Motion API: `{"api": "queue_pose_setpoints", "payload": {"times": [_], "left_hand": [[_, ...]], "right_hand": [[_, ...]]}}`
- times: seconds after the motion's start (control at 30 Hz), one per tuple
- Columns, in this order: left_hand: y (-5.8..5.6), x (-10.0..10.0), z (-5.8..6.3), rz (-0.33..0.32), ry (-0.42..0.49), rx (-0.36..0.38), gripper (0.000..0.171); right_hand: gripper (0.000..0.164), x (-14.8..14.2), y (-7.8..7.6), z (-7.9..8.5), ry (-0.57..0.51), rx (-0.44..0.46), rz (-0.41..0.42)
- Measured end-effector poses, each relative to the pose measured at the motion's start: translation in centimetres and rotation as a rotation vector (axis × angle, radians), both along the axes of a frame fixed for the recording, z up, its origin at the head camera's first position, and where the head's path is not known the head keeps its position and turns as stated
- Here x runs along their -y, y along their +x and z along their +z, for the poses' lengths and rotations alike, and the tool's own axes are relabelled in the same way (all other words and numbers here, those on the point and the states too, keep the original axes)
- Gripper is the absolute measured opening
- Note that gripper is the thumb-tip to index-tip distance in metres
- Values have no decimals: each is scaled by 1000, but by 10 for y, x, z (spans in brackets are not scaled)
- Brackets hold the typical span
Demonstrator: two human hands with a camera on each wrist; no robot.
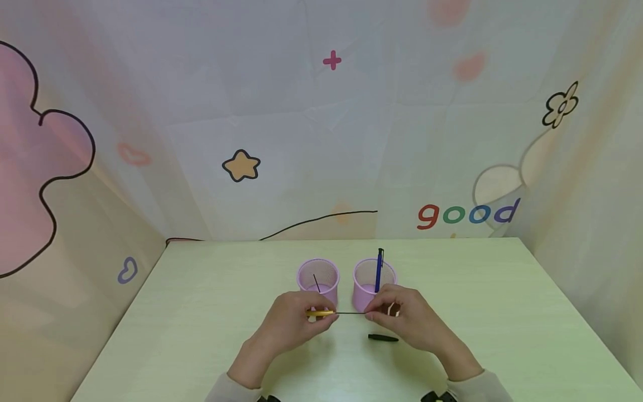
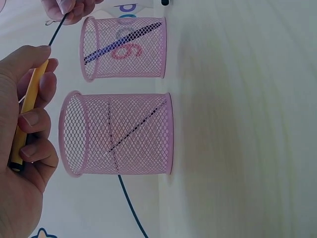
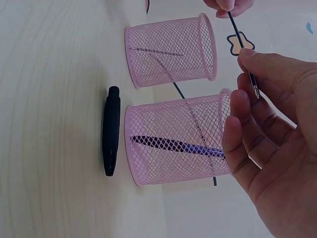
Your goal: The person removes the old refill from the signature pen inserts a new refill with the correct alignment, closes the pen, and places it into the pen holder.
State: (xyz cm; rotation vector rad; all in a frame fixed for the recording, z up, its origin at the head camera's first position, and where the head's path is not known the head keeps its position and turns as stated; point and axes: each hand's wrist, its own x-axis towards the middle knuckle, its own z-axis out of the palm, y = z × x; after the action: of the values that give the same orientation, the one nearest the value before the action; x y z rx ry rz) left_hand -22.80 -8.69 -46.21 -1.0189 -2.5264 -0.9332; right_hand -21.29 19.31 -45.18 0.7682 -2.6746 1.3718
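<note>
My left hand (image 1: 296, 322) grips a yellow pen barrel (image 2: 30, 94), held about level in front of two pink mesh pen cups. A thin dark refill (image 1: 350, 313) runs from the barrel's right end across to my right hand (image 1: 413, 321). The right thumb and fingers pinch this refill, and its metal writing tip (image 3: 256, 92) sticks out past them. How far the other end reaches inside the barrel is hidden. Below my right hand, a black pen grip section (image 1: 383, 338) lies on the table, apart from both hands.
The left pink mesh cup (image 1: 330, 295) holds a thin dark refill (image 1: 316, 283). A blue pen (image 1: 378, 273) with a black top stands in the right pink mesh cup (image 1: 360, 298). Behind the pale table (image 1: 211, 290) hangs a printed curtain (image 1: 281, 100).
</note>
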Motion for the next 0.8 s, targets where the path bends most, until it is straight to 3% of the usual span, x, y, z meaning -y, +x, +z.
{"api": "queue_pose_setpoints", "payload": {"times": [0.8], "left_hand": [[-1, 4, -1, 11, 24, -19, 8]], "right_hand": [[14, -6, 1, -1, 1, -18, -22]]}}
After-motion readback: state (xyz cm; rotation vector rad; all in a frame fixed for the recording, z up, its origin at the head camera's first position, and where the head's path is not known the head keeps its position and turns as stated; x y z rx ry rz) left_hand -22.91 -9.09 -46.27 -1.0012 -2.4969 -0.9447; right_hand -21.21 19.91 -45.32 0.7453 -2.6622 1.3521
